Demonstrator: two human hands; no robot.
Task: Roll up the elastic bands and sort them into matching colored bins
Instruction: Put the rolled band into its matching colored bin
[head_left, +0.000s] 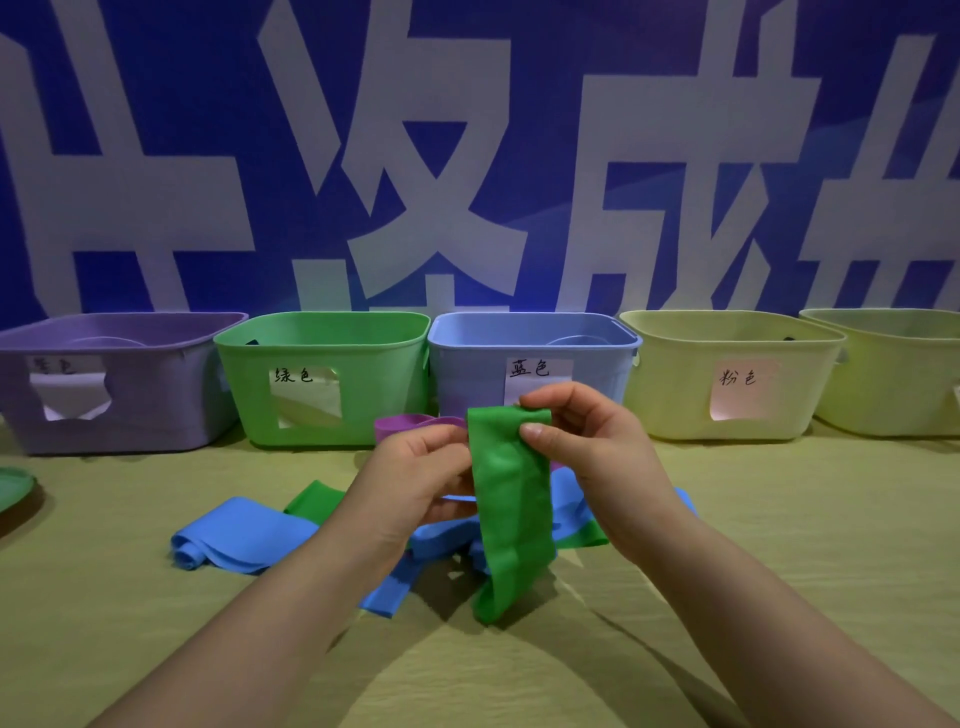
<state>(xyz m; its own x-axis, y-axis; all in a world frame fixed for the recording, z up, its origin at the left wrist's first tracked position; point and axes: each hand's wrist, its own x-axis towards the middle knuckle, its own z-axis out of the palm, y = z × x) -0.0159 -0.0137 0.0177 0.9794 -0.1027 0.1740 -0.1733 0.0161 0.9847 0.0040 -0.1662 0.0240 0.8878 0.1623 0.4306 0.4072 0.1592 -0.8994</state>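
I pinched the top of the long, stretchy green rubber band (511, 499) with my right hand (587, 447) and its side edge with my left hand (415, 478), so it hung straight down below my fingers, and the green plastic bin (322, 415) sat beyond my left hand.

Bare hands (410, 483) (592, 452), bare forearms (270, 613)

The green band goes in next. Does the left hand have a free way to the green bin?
Probably yes. The green bin stands open-topped just ahead and left of the left hand, nothing standing between them; that hand holds the green band.
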